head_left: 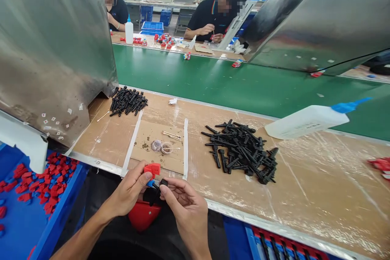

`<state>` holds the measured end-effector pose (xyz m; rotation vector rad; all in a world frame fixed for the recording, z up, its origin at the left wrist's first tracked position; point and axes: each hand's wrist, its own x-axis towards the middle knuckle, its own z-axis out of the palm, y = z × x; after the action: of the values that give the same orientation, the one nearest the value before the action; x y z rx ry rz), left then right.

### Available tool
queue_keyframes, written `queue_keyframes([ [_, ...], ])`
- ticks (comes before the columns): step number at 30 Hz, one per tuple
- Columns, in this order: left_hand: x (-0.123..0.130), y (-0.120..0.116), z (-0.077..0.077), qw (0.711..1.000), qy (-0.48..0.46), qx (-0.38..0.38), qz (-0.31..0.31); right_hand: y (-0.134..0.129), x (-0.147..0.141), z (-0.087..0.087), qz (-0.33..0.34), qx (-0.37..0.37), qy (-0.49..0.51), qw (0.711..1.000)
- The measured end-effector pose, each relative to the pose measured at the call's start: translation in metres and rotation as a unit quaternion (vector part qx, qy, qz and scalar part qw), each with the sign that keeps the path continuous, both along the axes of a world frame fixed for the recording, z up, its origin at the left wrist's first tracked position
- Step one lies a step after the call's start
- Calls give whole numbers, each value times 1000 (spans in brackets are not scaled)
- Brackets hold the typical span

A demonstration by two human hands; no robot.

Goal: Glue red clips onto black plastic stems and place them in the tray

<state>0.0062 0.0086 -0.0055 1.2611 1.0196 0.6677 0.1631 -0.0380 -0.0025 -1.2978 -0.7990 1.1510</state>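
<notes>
My left hand (129,191) is closed on a small red and blue plastic part (152,169), pinched between thumb and fingers just off the table's front edge. Close beside it, my right hand (185,207) pinches a black part (163,183), whose shaft meets the blue end of the red piece. Beyond my hands a cardboard sheet (146,130) between white tape strips bears two small round dishes (166,148) and some cotton swabs (172,135). Black parts lie in a large pile (240,146) to the right and a smaller pile (128,100) at the left.
A white bottle with a blue tip (307,122) leans at the right. The green belt (213,77) crosses behind the table, with metal panels (55,48) beside it. A blue bin (27,219) of red parts is lower left. Two people sit across the belt.
</notes>
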Motion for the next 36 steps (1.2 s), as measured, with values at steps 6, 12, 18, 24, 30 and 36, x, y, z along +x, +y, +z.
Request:
queue_keyframes([
  [6,3,2,1,997,34,53,-38,2,2,1,13,-11,10,1000],
  [12,2,3,4,996,18,44,-71,4,2,-4,22,-37,59,997],
  [18,-2,11,-3,972,-127,-93,-175,3,9,-10,104,-42,150,982],
  [24,3,17,-3,959,-157,-121,-205,-1,12,-13,154,6,66,986],
  [30,3,4,13,979,1,119,-163,-6,17,-14,49,38,9,998],
  [36,1,-4,17,958,107,181,-196,-12,18,-15,57,39,17,997],
])
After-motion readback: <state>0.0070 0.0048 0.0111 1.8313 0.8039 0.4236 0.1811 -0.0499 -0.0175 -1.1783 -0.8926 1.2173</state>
